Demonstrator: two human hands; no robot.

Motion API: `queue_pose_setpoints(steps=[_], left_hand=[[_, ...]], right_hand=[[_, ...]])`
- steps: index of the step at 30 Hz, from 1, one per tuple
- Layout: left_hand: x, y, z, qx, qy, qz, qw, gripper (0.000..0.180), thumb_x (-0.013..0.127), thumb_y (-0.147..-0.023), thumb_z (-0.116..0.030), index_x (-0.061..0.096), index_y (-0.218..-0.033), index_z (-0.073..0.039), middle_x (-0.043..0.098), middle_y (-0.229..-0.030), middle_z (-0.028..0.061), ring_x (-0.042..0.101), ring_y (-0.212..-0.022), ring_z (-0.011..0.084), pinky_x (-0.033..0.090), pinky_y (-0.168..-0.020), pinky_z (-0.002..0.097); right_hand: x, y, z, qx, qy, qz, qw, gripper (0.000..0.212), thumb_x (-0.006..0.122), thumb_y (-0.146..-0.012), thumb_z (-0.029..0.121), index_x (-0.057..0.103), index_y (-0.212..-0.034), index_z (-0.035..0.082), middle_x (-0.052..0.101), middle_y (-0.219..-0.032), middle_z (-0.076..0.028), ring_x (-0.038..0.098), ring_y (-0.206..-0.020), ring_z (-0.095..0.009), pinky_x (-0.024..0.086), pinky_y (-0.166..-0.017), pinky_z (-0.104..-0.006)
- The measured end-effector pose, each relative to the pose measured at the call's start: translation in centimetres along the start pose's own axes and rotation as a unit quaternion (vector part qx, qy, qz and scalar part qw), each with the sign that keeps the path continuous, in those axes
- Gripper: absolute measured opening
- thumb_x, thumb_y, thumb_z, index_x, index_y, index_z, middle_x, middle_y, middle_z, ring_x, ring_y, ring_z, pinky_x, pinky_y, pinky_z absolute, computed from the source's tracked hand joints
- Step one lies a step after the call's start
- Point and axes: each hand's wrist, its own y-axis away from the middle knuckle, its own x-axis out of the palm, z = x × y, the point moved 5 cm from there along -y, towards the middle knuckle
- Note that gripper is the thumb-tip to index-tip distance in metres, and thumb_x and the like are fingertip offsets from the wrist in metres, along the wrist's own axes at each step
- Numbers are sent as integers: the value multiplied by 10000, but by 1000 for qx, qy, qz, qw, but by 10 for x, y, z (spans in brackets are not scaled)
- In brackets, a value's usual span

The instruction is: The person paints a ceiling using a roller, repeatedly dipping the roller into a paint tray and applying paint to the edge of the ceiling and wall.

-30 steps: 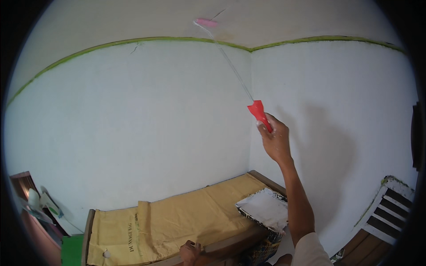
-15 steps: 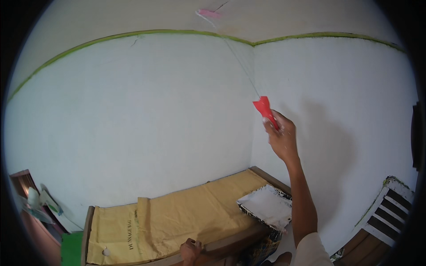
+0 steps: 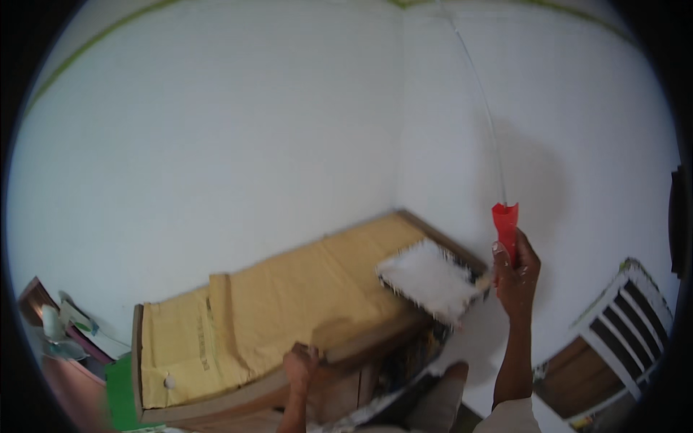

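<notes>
My right hand (image 3: pixel 518 278) is closed around the red handle of a paint roller (image 3: pixel 507 229), thumb along its side. The roller's thin metal rod runs upward past the top of the view, so its roller head is out of sight. Down at the front edge of a wooden cabinet (image 3: pixel 249 395), my left hand (image 3: pixel 300 362) is closed on that edge, its fingers curled and partly hidden. Brown paper sheeting (image 3: pixel 281 317) covers the cabinet top. A paint tray (image 3: pixel 429 278) coated in white paint rests on the cabinet's right end, below and left of my right hand.
White walls (image 3: pixel 216 166) meet in a corner behind the cabinet, with a green band (image 3: pixel 105 54) along their top. At the right is a slatted white-and-brown wooden piece (image 3: pixel 606 353). Assorted items (image 3: pixel 72 325) and a green panel (image 3: pixel 124 390) are at the left.
My right hand has come down and to the right with the paint roller, whose pink head has left the view. The view has tilted downward. My left hand stays at the cabinet edge.
</notes>
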Motion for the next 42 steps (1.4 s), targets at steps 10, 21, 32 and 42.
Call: queue_pose_setpoints(steps=[10, 21, 32, 42], left_hand=[[-12, -6, -26, -47, 56, 44, 996, 241, 698, -806, -222, 626, -788, 7, 613, -572, 167, 615, -511, 276, 464, -512, 364], [-8, -8, -30, -47, 69, 49, 995, 204, 669, -834, -193, 630, -796, 4, 589, -510, 130, 587, -456, 223, 442, -488, 334], [-4, -6, -21, -79, 87, 54, 992, 215, 674, -830, -205, 627, -800, 3, 592, -527, 117, 565, -462, 189, 440, -494, 329], [-1, -8, -18, -62, 61, 33, 996, 221, 690, -813, -213, 628, -775, -4, 584, -527, 124, 559, -456, 221, 435, -489, 347]], right_hand=[[-153, 113, -65, 115, 373, 128, 912, 318, 655, -831, 147, 606, -1088, -34, 579, -716, -71, 493, -610, -115, 417, -580, -287], [-232, 133, -108, 149, 537, 284, 780, 365, 665, -811, 281, 617, -980, -39, 610, -741, -200, 603, -685, -344, 455, -627, -377], [-195, 74, -140, 133, 488, 302, 808, 265, 686, -811, 207, 630, -928, -23, 618, -739, -189, 585, -662, -341, 440, -623, -390], [-178, 47, -156, 148, 502, 355, 775, 271, 676, -812, 210, 631, -923, -33, 611, -746, -191, 561, -656, -346, 438, -632, -386]])
